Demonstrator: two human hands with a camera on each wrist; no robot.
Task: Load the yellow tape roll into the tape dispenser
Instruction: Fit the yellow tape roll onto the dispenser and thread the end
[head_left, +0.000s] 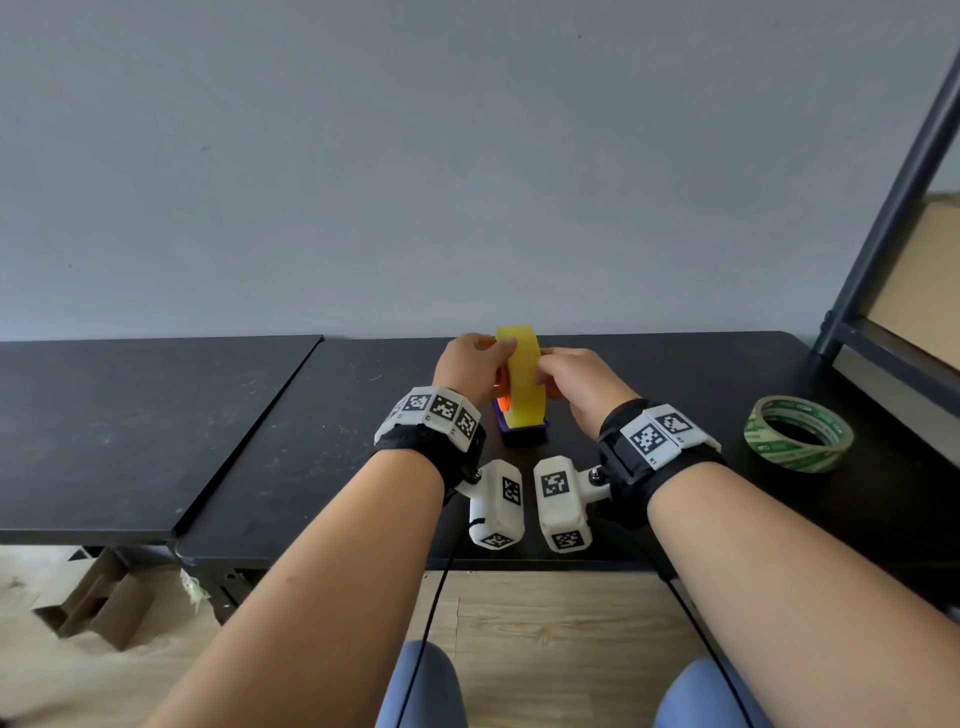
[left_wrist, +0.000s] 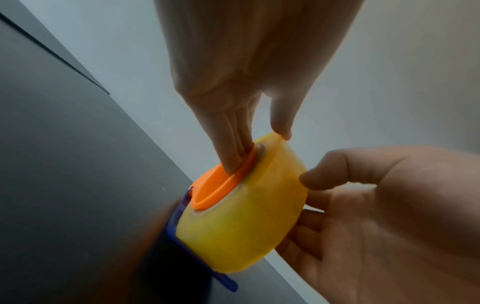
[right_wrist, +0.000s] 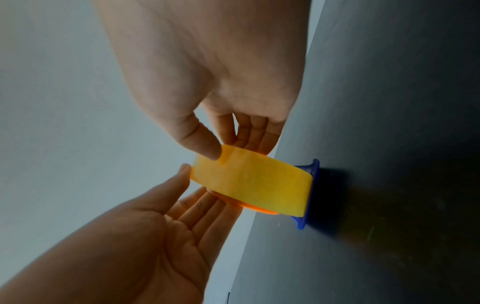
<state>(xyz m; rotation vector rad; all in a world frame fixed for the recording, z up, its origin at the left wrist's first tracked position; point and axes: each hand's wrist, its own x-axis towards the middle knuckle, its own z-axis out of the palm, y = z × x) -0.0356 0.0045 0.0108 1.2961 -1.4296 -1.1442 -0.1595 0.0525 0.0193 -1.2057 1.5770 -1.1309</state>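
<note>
The yellow tape roll (head_left: 525, 376) stands on edge on the blue tape dispenser (head_left: 523, 434), which sits on the black table (head_left: 322, 415). An orange hub (left_wrist: 221, 185) fills the roll's core. My left hand (head_left: 488, 358) holds the roll from the left, with its fingers (left_wrist: 231, 152) in the hub's hollow and its thumb on the top rim. My right hand (head_left: 553, 374) pinches the roll (right_wrist: 252, 181) from the right, thumb on the outer band and fingers (right_wrist: 255, 133) behind the far side. Only the dispenser's blue base (right_wrist: 310, 193) shows under the roll.
A green-and-white tape roll (head_left: 798, 434) lies flat on the table to the right. A dark shelf frame (head_left: 883, 218) rises at the far right. A second black tabletop (head_left: 130, 415) adjoins on the left. Cardboard (head_left: 98, 603) lies on the floor below.
</note>
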